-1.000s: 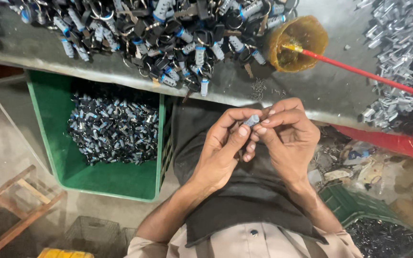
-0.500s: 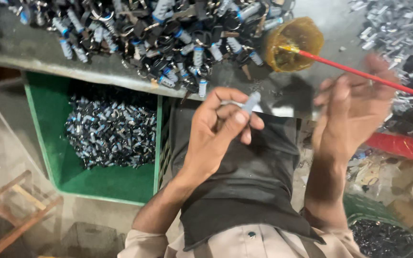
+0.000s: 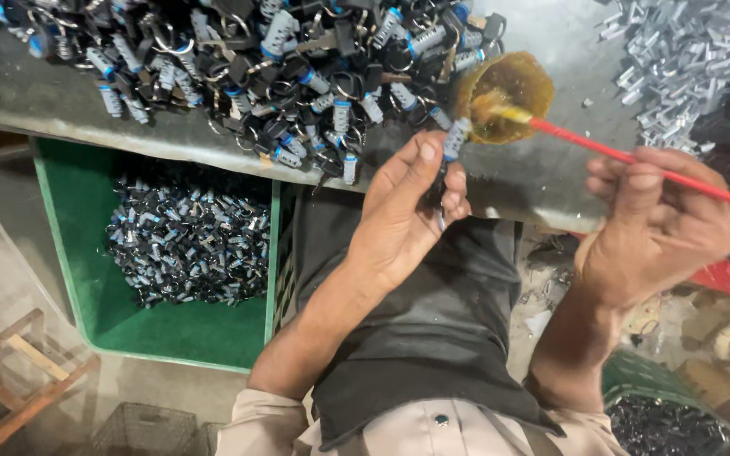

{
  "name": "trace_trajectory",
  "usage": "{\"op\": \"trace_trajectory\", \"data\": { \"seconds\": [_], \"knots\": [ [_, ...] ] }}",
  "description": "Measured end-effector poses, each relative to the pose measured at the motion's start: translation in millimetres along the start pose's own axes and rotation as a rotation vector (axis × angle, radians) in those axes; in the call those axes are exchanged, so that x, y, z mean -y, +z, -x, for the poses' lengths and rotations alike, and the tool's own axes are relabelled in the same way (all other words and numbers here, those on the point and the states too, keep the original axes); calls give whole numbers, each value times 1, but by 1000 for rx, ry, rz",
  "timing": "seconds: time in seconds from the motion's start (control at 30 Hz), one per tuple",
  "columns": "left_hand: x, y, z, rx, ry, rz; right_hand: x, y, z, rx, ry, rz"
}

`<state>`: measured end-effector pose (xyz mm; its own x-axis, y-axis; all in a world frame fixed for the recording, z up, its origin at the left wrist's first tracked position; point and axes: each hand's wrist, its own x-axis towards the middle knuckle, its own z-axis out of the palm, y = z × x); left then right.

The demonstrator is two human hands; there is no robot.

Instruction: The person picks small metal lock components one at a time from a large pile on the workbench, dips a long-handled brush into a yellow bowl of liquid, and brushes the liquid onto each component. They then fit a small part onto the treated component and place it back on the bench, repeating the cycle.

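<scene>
My left hand (image 3: 407, 211) pinches a small silver and blue keychain piece (image 3: 454, 138) upright, just left of a round amber cup (image 3: 509, 80) on the grey bench. My right hand (image 3: 661, 228) grips a thin red brush (image 3: 635, 160). The brush's pale tip rests inside the cup, a little right of the held piece. A big heap of black, silver and blue keychains (image 3: 247, 59) covers the bench beyond my left hand.
A green crate (image 3: 171, 329) with several finished pieces sits on the floor at lower left. Loose silver metal parts (image 3: 678, 67) lie at the bench's far right. A wooden frame (image 3: 19, 380) stands at bottom left, and a second green basket (image 3: 661, 405) at bottom right.
My hands have come apart. The right hand took hold of the red brush and put its tip in the cup. The left hand lifted the piece toward the cup.
</scene>
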<state>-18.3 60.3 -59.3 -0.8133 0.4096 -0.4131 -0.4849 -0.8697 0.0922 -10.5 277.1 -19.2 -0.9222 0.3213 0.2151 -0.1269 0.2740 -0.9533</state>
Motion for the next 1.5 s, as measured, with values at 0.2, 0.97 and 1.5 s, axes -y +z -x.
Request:
{"op": "trace_trajectory", "data": {
  "seconds": [0.2,0.97,1.5],
  "knots": [
    [-41,47,41,180,5,-93,26,8,-13,341,252,249],
    [-63,8,52,-447,838,-2267,-7,30,42,577,-112,650],
    [-1,26,49,-70,-2,-295,28,55,40,321,223,-206]
  ]
}}
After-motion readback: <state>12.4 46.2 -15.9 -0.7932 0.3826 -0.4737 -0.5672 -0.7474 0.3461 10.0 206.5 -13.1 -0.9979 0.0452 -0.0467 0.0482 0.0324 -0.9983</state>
